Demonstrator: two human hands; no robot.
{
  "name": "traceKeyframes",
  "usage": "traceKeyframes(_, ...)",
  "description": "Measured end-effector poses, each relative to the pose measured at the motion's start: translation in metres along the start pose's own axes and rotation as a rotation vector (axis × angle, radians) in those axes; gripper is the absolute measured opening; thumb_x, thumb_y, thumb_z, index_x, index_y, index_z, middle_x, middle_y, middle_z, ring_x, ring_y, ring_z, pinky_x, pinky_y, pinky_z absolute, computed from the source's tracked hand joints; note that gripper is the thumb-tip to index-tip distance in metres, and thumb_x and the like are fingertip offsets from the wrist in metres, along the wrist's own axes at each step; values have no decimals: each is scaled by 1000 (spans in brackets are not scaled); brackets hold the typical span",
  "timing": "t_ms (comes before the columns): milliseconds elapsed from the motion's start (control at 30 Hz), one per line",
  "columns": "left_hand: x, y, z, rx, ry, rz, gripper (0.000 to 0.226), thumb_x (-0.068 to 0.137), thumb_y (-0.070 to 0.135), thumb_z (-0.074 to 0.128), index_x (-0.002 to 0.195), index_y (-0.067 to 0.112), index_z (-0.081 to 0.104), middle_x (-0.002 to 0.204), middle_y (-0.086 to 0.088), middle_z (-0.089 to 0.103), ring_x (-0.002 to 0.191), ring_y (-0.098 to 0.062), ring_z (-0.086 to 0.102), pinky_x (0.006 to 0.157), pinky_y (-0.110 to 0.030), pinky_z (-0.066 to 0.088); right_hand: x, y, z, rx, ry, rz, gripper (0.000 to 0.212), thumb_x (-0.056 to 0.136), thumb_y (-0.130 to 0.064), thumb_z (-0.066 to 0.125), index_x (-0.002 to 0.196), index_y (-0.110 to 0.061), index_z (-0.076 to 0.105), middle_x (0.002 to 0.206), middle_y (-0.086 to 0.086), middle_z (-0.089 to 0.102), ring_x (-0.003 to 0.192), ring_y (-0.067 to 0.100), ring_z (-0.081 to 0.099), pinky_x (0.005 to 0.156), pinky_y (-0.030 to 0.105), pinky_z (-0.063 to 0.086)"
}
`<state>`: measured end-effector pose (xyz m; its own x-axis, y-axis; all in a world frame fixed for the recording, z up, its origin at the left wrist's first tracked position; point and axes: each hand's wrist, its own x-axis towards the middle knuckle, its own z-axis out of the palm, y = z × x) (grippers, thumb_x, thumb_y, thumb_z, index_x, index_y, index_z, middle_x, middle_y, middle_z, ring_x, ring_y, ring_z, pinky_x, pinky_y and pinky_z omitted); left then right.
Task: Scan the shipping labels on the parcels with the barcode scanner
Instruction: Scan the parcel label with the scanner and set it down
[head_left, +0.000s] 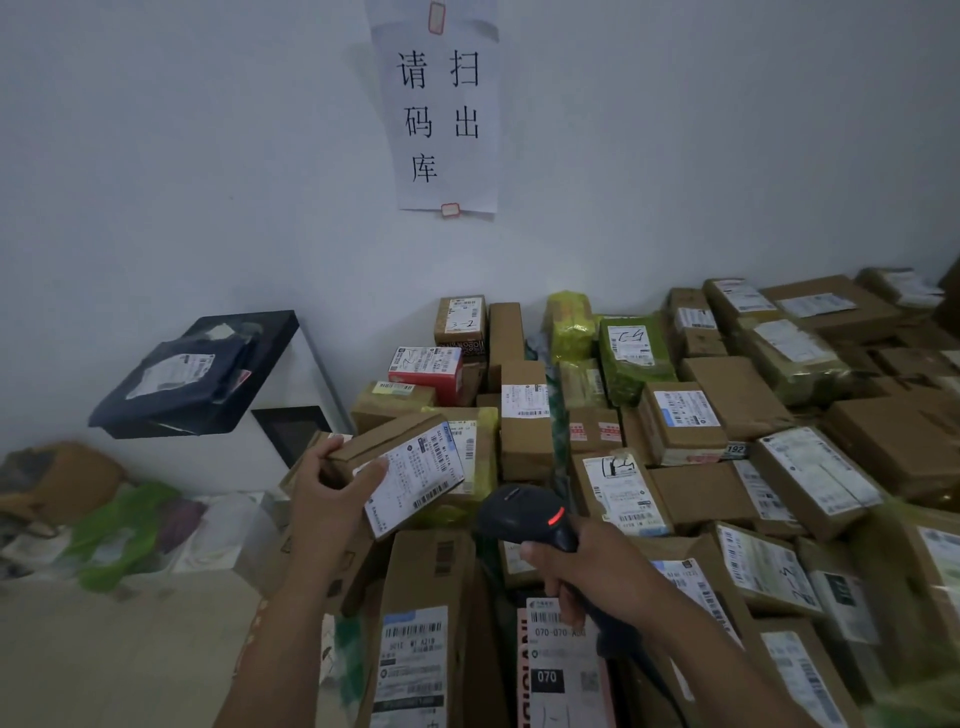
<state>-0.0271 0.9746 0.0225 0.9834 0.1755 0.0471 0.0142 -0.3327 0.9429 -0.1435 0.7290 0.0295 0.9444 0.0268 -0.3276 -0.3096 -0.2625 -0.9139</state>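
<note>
Both hands busy: left hand (332, 488) grips parcel (395, 467); right hand (587, 571) grips scanner (524, 514) just beside.

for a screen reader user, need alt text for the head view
A person's left hand holds a small cardboard parcel with its shipping label turned toward a black barcode scanner gripped in the right hand, above a pile of labelled parcels by a white wall.

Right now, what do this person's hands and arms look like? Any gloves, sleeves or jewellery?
No gloves on the left hand or right hand, and no ring, watch or wristband shows. The left forearm and right forearm are uncovered down to the picture's edge, so no sleeve is visible. Orange patterned fabric shows beside the left one; whether it is clothing I cannot tell.
</note>
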Motion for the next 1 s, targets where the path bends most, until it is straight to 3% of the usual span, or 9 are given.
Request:
traceKeyframes(200, -5, -2, -1, 4, 25, 9, 58, 86, 21, 75, 138, 18, 49, 132, -11, 56, 80, -3, 59, 49, -10, 47, -5, -2, -4, 6, -35, -10, 25, 94, -29, 63, 73, -17, 57, 47, -1, 61, 41, 18, 57, 58, 35, 51)
traceKeyframes(333, -8, -4, 1, -17, 32, 20, 57, 84, 24, 76, 135, 20, 51, 132, -9, 55, 97, -16, 61, 60, -16, 46, -8, -1, -7, 19, -29, -32, 23, 94, -28, 63, 75, -18, 58, 48, 0, 62, 41, 19, 57, 56, 34, 51)
traceKeyframes(467, -14, 0, 7, -27, 37, 46, 49, 84, 22, 76, 125, 25, 50, 121, 1, 50, 88, -8, 57, 62, -17, 46, -10, 0, -11, 41, -45, -49, 21, 94, -27, 63, 75, -20, 58, 49, 1, 61, 41, 18, 56, 54, 31, 49)
traceKeyframes(567, -15, 2, 12, -35, 31, 55, 47, 83, 25, 77, 123, 28, 51, 117, 0, 53, 95, -18, 63, 71, -30, 55, -11, 3, -16, 55, -24, -47, 23, 94, -29, 63, 79, -12, 59, 54, 3, 64, 41, 19, 56, 50, 29, 49)
traceKeyframes(667, -16, 2, 25, -18, 21, 58, 46, 82, 32, 78, 121, 25, 55, 117, -5, 60, 99, -23, 65, 76, -36, 57, -12, 7, -25, 136, 73, -54, 29, 93, -30, 62, 82, -3, 58, 59, 9, 65, 42, 22, 56, 47, 29, 48)
traceKeyframes(833, -20, 13, 76, 54, -31, 64, 47, 80, 43, 77, 118, 25, 56, 107, 1, 63, 96, -17, 64, 76, -33, 55, -18, 19, -53, 326, 320, -26, 48, 82, -46, 64, 72, 1, 61, 62, 23, 61, 45, 26, 54, 49, 31, 47)
traceKeyframes(933, -31, 23, 122, 10, -109, -112, 45, 83, 46, 73, 118, 25, 54, 110, 0, 63, 96, -18, 63, 76, -33, 54, -20, 29, -69, 419, 474, -15, 50, 76, -48, 63, 69, 2, 61, 63, 24, 61, 44, 27, 53, 47, 31, 48)
traceKeyframes(1000, -38, 25, 150, -51, -195, -254, 42, 85, 49, 69, 114, 23, 54, 103, 2, 64, 88, -13, 62, 69, -28, 50, -22, 35, -77, 459, 545, -23, 49, 77, -46, 63, 62, 1, 61, 59, 20, 60, 42, 27, 52, 45, 30, 47)
